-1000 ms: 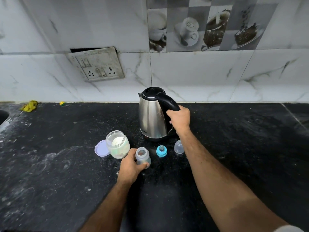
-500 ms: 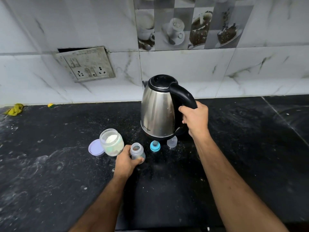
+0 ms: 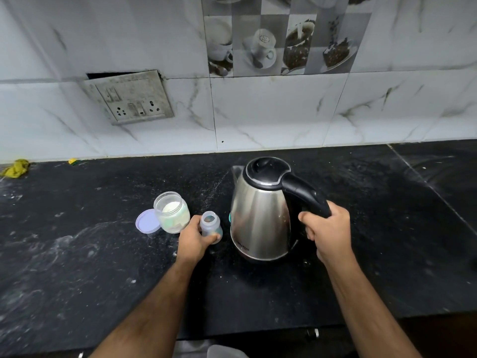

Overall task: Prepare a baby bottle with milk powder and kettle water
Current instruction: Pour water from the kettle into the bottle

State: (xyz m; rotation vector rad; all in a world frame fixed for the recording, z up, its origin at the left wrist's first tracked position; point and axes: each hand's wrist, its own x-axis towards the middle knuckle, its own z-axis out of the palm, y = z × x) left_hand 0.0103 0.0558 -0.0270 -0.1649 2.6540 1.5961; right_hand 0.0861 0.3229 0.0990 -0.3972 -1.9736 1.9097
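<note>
Kettle [image 3: 260, 215] now nearer, handle in right hand's [image 3: 329, 235] grip; left hand [image 3: 195, 240] around one bottle [image 3: 210, 224].

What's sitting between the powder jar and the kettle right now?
In the head view, the open baby bottle stands between the powder jar and the kettle, gripped by the left hand.

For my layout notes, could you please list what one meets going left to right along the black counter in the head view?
Crumpled yellow cloth → flat lilac plastic lid → open clear powder jar → small clear baby bottle → steel kettle.
</note>
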